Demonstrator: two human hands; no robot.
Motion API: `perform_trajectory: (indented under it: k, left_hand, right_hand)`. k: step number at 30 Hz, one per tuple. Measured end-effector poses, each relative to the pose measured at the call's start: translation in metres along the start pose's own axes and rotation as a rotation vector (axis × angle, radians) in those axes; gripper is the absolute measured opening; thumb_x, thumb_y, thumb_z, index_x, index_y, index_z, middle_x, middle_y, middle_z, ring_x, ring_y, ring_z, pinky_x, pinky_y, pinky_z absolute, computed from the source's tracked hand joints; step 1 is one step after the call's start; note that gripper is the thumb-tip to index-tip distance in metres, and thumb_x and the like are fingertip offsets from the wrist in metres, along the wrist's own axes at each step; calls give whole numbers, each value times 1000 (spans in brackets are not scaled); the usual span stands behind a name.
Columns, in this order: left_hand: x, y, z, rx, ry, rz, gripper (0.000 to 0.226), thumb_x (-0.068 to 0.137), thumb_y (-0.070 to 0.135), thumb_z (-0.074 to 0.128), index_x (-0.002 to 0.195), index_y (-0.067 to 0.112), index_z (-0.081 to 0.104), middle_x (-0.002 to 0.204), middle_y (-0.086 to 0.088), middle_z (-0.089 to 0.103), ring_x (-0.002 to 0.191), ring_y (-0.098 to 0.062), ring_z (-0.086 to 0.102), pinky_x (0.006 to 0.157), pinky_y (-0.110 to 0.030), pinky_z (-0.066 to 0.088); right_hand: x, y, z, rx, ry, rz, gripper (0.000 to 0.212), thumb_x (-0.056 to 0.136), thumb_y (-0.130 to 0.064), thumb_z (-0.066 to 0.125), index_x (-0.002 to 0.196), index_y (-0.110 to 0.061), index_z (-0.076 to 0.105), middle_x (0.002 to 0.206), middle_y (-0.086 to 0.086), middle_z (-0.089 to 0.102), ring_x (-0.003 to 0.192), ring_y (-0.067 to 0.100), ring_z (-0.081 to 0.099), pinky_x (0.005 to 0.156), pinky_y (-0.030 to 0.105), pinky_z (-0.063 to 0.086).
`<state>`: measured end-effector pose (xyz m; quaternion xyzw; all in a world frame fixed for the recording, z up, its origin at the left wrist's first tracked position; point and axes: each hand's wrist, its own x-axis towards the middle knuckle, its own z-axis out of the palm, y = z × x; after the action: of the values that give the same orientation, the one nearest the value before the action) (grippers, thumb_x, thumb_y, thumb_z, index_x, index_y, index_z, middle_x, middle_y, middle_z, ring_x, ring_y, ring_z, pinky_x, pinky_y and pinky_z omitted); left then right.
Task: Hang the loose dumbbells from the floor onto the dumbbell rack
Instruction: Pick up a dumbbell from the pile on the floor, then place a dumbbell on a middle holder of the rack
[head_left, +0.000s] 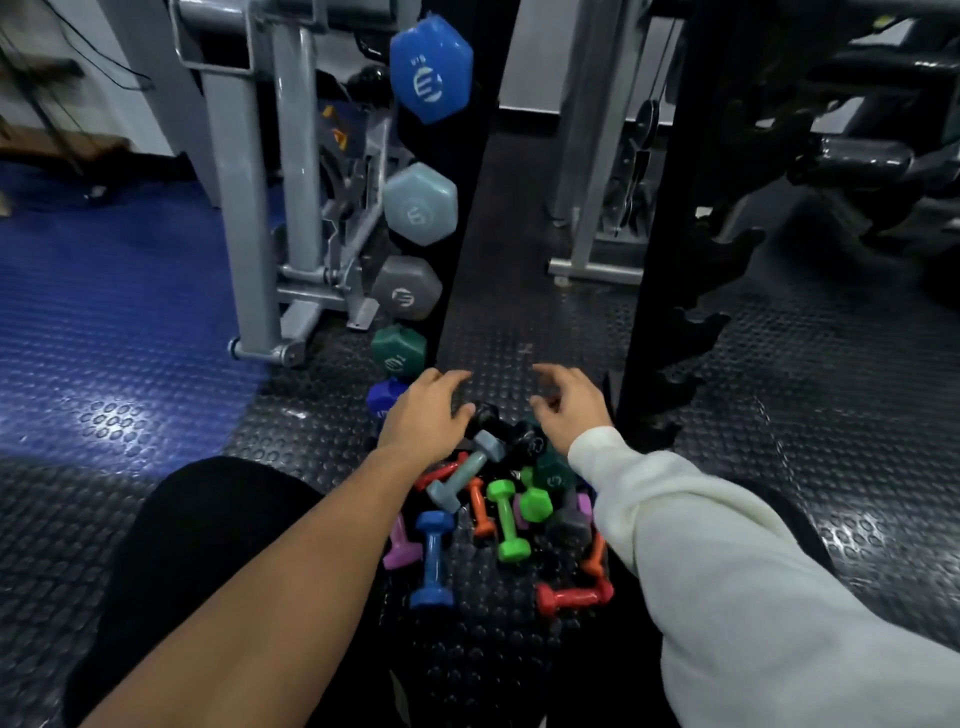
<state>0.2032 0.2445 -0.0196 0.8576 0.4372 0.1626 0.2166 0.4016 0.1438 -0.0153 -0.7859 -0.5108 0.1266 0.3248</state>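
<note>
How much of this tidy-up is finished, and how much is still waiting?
Done: five dumbbells hang on the rack's left post, from the big blue one down. In hand: nothing yet; the left hand and right hand hover empty over the pile. Left: the whole pile, including the green dumbbell and small blue dumbbell.

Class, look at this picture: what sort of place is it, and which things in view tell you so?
Most likely a gym's weights area. A tall black dumbbell rack holds hexagonal dumbbells, a pile of small coloured dumbbells lies on the studded black rubber floor, and grey steel exercise machine frames stand behind.
</note>
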Motion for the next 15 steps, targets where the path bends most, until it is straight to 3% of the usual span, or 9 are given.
perform_trajectory:
  k: [6,11,15]
  left_hand:
    - [-8,-32,33,83,-155,-131,57,95,37,70,147,24,54,127,-9,57,114,-34,63,95,-47,55]
    - [-14,-53,62,24,-233,-247,51,93,34,72,140,21,59,122,-13,57,113,-36,62,97,-45,54]
    - [-17,-67,87,13,-291,-332,65,93,38,72,151,18,50,132,-16,55,121,-35,59,102,-43,51]
  right_hand:
    - [-7,32,33,-129,-247,114,52,89,-28,68,140,-23,54,133,11,57,125,30,54,105,33,42]
    - [-5,44,56,-187,-355,176,57,88,-34,69,142,-24,51,137,11,53,127,32,52,107,38,43]
    - [-7,55,78,-205,-429,214,59,88,-35,70,143,-24,50,139,11,52,127,32,53,109,39,43]
